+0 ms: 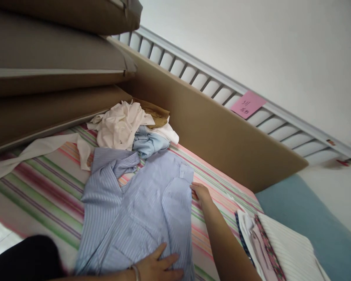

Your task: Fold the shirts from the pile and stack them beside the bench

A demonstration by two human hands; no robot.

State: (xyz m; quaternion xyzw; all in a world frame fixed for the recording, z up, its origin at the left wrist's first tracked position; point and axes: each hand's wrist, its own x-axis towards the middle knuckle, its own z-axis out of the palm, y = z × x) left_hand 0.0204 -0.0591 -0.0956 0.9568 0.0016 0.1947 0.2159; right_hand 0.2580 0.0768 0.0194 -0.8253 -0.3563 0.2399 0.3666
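Note:
A pale blue striped shirt [146, 203] lies spread on the striped bedsheet [55, 173], one sleeve laid back over its body and the other part bunched at the far left. My left hand [160, 265], with a bracelet at the wrist, rests flat on the shirt near the bottom, fingers spread. Farther up, my right hand [201, 193] pinches the shirt's right edge, close to the end of the folded sleeve. Beyond the shirt sits a heap of crumpled clothes: a cream garment [119, 125], a light blue one [150, 142] and a brown one [156, 113].
Folded clothes [286, 246] are stacked at the lower right, beside a blue-green surface [318, 214]. Thick brown cushions [55, 47] rise at the left. A tan board [210, 117] and a white railing with a pink note [248, 104] run behind. A cream strip [46, 146] lies left.

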